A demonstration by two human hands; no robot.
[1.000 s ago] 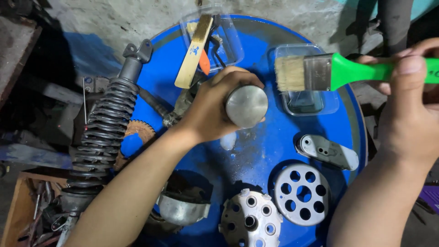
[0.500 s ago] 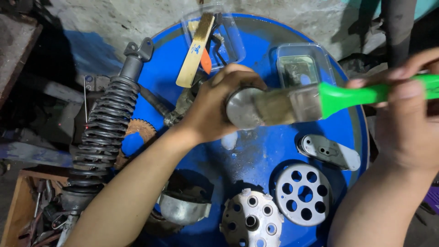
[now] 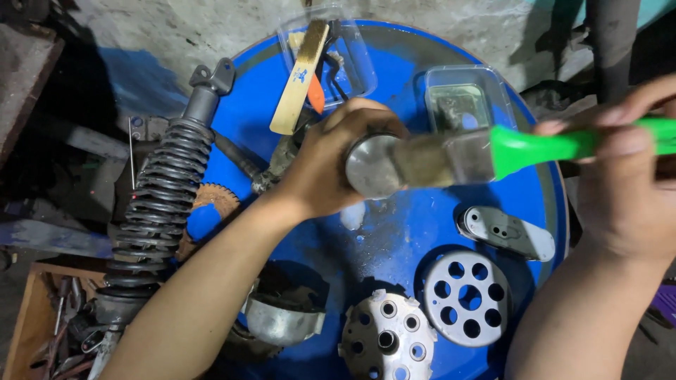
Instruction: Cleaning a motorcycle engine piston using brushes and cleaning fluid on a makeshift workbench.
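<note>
My left hand [image 3: 336, 158] grips a round grey metal cylinder [image 3: 371, 174], its flat end turned toward me, above a blue drum top [image 3: 394, 232]. My right hand [image 3: 630, 169] holds a paintbrush with a green handle [image 3: 563, 144]. The brush's pale bristles [image 3: 422, 162] lie against the cylinder's flat end, blurred by motion.
On the drum lie a round perforated plate [image 3: 468, 298], a toothed clutch hub [image 3: 386, 338], a small flat metal bracket [image 3: 505, 232], a curved metal part [image 3: 282, 320] and two clear plastic tubs [image 3: 461, 102]. A coil shock absorber [image 3: 158, 204] leans at the left. A wooden box of tools [image 3: 42, 331] sits at the lower left.
My right hand has swept the brush leftward from above the clear tub onto the end of the cylinder. My left hand keeps the cylinder in about the same place.
</note>
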